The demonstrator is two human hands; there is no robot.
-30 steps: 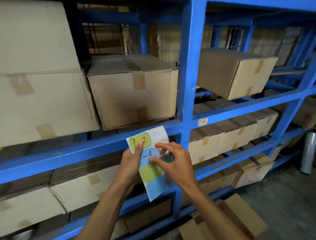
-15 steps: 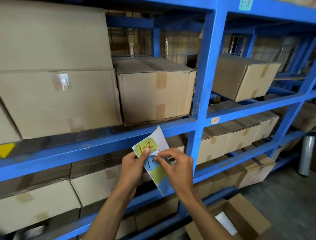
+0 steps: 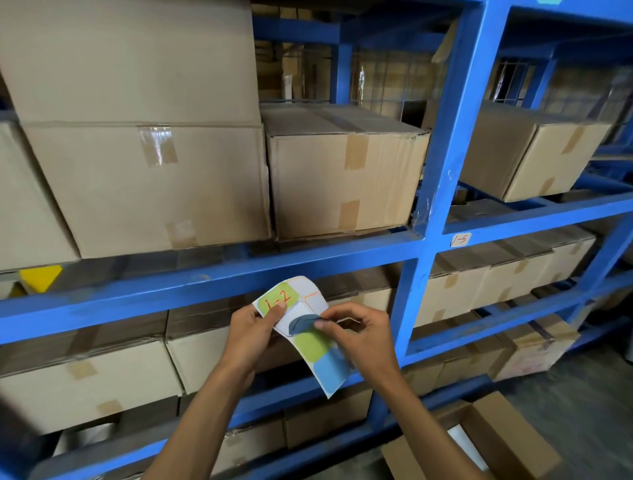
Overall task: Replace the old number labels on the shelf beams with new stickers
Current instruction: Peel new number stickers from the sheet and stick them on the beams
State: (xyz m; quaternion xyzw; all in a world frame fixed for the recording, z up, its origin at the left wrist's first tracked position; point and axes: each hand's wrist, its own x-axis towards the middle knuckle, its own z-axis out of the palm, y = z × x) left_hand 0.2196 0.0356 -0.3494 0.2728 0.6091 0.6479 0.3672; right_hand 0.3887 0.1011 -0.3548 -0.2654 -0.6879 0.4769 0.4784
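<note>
My left hand (image 3: 251,330) holds a sticker sheet (image 3: 310,346) by its top left corner, thumb on a green sticker marked 1-2 in red. My right hand (image 3: 359,337) pinches a blue sticker (image 3: 301,323) that curls half peeled off the sheet's middle. More green and blue stickers remain lower on the sheet. Both hands are in front of the blue shelf beam (image 3: 212,287). An old white label marked 1-5 (image 3: 460,240) sits on the beam right of the blue upright (image 3: 445,137). A teal label (image 3: 548,1) shows at the top edge.
Taped cardboard boxes (image 3: 342,171) fill every shelf level. A yellow piece (image 3: 40,277) lies on the shelf at far left. An open cardboard box (image 3: 479,442) stands on the floor at lower right.
The view has shifted so the shelf sits further right. My right hand has lifted the blue sticker from flat on the sheet to half peeled and curled.
</note>
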